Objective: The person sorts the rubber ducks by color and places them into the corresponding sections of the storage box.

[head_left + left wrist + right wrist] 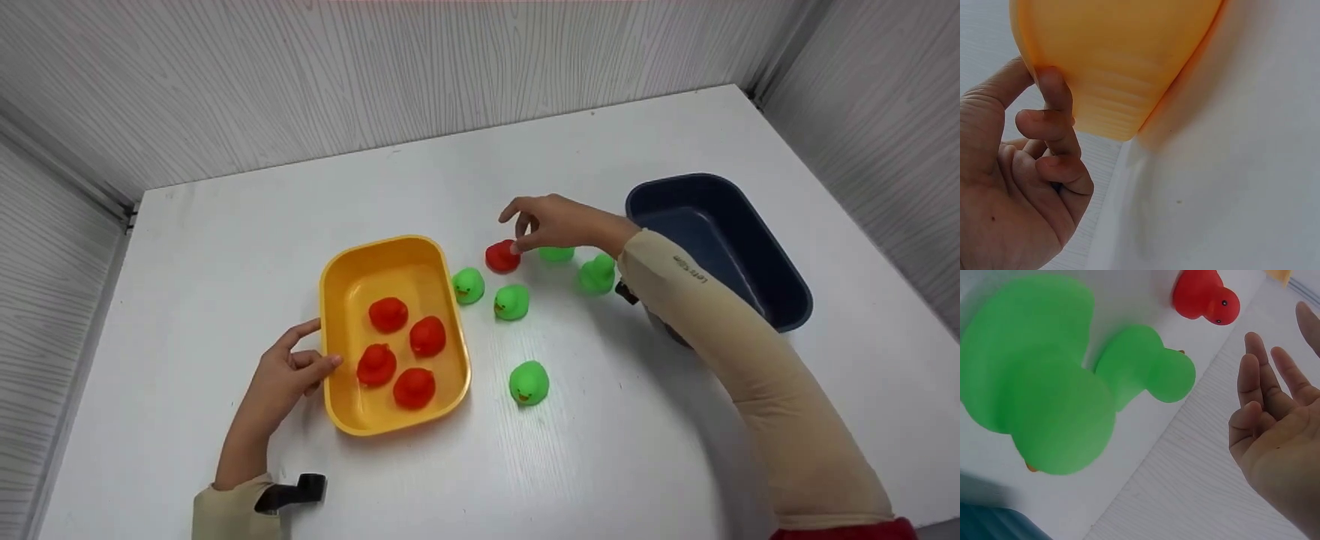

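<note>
My left hand [283, 375] pinches the left rim of a yellow tub [328, 300] between thumb and fingers. Its grip on the tub's wall [1112, 62] shows close up in the left wrist view. Several red rubber ducks [388, 315] lie in the tub. Right of it, my right hand [555, 223] hovers over a lone red rubber duck [502, 256], fingers loosely bent. In the right wrist view a gap shows between that hand [1280, 410] and the red duck [1202, 295]. Part of a green rubber duck [556, 254] is hidden under the hand.
Green rubber ducks [511, 302] stand scattered between the tubs, one [529, 383] nearer the front. A dark blue tub [796, 300] stands at the right, partly behind the right sleeve [720, 330]. White panels [420, 75] rise behind and beside the white table [225, 225].
</note>
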A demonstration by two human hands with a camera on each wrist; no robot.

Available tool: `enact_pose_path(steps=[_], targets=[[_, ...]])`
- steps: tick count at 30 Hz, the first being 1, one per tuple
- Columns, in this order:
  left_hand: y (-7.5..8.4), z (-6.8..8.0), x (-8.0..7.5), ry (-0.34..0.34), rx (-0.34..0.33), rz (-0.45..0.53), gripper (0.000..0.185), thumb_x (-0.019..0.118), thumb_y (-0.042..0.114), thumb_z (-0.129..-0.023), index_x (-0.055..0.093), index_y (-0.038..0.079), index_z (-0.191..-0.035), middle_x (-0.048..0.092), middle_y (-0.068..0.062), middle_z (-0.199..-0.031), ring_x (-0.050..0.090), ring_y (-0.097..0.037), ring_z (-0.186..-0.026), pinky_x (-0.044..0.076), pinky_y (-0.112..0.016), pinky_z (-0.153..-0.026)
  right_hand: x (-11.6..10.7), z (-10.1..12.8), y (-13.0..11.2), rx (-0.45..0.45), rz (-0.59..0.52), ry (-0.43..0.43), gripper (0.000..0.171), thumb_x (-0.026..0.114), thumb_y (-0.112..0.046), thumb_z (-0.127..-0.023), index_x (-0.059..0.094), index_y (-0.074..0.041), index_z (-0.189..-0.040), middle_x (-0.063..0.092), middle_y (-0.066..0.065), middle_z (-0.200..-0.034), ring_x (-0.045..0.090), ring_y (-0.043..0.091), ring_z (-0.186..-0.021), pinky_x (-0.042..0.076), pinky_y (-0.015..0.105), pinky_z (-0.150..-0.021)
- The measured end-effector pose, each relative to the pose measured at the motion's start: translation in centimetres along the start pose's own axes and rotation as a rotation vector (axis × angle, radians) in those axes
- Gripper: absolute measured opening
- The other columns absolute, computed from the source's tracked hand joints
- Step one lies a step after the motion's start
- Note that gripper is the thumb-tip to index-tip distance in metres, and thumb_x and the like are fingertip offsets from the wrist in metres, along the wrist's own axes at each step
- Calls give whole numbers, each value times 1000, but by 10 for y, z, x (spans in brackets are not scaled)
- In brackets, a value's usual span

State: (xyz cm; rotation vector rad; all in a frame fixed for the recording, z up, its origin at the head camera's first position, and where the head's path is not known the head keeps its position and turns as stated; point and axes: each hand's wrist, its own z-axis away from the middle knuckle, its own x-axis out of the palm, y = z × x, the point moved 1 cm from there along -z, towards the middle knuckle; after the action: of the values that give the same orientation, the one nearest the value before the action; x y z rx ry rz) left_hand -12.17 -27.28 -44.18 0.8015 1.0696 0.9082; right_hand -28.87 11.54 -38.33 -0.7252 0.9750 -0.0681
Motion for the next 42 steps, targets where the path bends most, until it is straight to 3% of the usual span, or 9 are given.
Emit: enact_pose_path(steps=[6,12,26,37,42], targets=[[1,1,0,0,-6,-4,67,66,25,-92,31,11,-148,48,5,-63,41,-10,-55,37,-24,-55,6,-7,3,24,73,-14,51,68,-27,-90,50,-16,-136,62,9,-119,55,26,-109,48,40,-97],[2,1,0,-2,-14,-15,68,66,26,-92,31,12,-148,48,5,-63,42,-11,-55,38,-24,-56,10,-10,6,34,170,-18,50,68,-28,-90,51,-17,-136,65,8,-118,54,26,-112,36,45,-105],[1,1,0,6,-15,-21,67,67,27,-91,33,13,-147,49,4,-62,42,-10,-56,37,-24,-56,21,-14,9,-30,266,1,45,67,-28,-90,55,-15,-131,68,10,-116,58,26,-108,30,47,-105],[0,0,0,3,-17,-25,68,66,29,-92,32,13,-147,50,3,-64,42,-11,-55,37,-25,-55,23,-15,8,-62,291,26,38,64,-21,-92,57,-11,-128,68,11,-114,59,27,-104,35,46,-101],[-1,0,0,1,-29,-32,69,67,31,-91,31,13,-148,51,3,-65,42,-11,-56,38,-25,-56,21,-11,6,-82,251,48,36,65,-20,-92,58,-10,-126,69,12,-111,58,27,-98,36,45,-98]])
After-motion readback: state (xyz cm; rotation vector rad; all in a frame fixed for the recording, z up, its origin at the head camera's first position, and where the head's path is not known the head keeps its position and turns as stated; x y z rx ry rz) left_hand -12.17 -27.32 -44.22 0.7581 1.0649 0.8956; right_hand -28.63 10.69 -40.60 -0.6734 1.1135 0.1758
